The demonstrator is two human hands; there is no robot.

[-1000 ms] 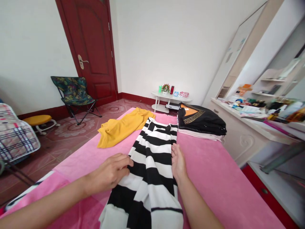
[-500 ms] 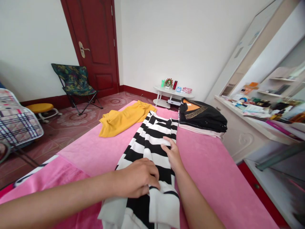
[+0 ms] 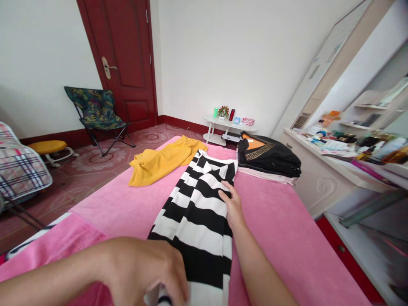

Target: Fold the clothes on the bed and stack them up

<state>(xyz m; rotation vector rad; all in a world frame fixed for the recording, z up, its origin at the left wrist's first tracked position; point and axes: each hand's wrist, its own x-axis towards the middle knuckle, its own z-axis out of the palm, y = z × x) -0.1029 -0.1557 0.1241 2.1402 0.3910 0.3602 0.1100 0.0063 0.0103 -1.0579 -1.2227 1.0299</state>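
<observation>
A black-and-white striped garment (image 3: pixel 204 225) lies lengthwise in front of me, folded narrow, with wrinkles near its top end. My left hand (image 3: pixel 149 267) is at the bottom of the view, its fingers curled round a bit of striped cloth at the near end; the fingertips are partly hidden. Along the garment's right edge rests my right hand (image 3: pixel 234 206), thumb and forefinger apart on the cloth; its other fingers are hidden. A yellow garment (image 3: pixel 162 163) lies loosely folded to the left of the striped one.
A stack of folded dark clothes (image 3: pixel 270 157) sits at the bed's far right corner. The pink bedspread (image 3: pixel 274 238) lies under everything. A cluttered dresser (image 3: pixel 334 157) borders the right side. Beyond are a small white table (image 3: pixel 229 122), a folding chair (image 3: pixel 98 110) and a yellow stool (image 3: pixel 47 147).
My left hand has moved down and toward me with the cloth, and the folded-over white piece has left the top of the garment. My right hand has stayed almost still.
</observation>
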